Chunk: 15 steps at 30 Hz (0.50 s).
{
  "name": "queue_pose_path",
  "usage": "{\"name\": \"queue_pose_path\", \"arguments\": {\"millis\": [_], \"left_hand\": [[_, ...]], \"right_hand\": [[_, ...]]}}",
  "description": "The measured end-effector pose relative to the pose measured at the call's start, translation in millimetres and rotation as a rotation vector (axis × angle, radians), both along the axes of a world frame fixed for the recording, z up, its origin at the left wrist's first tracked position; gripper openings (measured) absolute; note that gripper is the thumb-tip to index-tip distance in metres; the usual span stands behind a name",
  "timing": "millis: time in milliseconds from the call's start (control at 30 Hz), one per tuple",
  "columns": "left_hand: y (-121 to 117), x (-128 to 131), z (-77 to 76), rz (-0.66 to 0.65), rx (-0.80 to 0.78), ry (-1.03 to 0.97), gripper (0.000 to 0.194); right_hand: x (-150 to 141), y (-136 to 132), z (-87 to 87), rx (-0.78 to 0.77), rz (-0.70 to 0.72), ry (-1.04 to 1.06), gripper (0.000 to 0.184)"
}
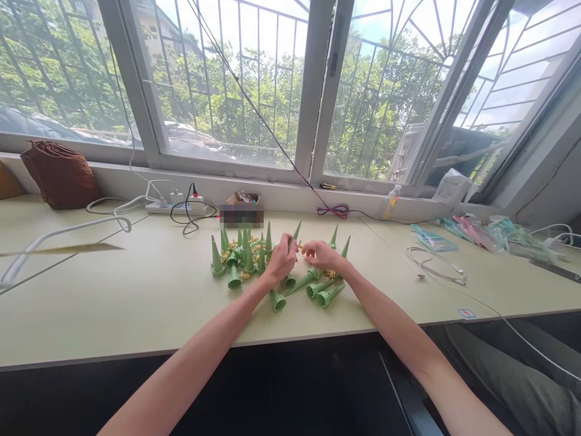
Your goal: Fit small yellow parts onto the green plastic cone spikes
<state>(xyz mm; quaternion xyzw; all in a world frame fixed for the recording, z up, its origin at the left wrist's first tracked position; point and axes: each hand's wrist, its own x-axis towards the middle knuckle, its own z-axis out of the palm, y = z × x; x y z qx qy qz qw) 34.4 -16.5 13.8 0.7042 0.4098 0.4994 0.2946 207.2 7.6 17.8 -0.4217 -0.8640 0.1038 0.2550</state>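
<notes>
My left hand (282, 260) is closed around a green plastic watering spike (296, 231), whose pointed tip sticks up above the fingers. Close by on the right, my right hand (323, 254) pinches a small yellow valve (300, 246) against the spike's side; whether the valve sits in it, I cannot tell. Left of my hands, several green spikes (218, 257) stand upright in a cluster, with yellow valves among them. Below and right of my hands, other spikes (330, 295) lie on their sides with open round ends toward me.
The pale table (149, 303) runs along a window. At the back are a power strip (175, 206), a small box (245, 200), a bundled cable (333, 210) and a bottle (391, 203). A brown bag (61, 175) is at left; a white cable (436, 263) and plastic bags (476, 233) are at right.
</notes>
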Motion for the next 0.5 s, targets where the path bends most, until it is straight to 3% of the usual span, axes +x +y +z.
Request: {"name": "queue_pose_path", "arguments": {"millis": [200,500], "left_hand": [[-0.2,0.4,-0.6,0.003,-0.002,0.006,0.017],[-1.1,1.0,-1.0,-0.007,-0.011,-0.004,0.018]], "right_hand": [[1.9,3.2,-0.9,0.067,-0.090,0.008,0.017],[3.6,9.4,-9.0,-0.032,-0.097,-0.073,0.006]]}}
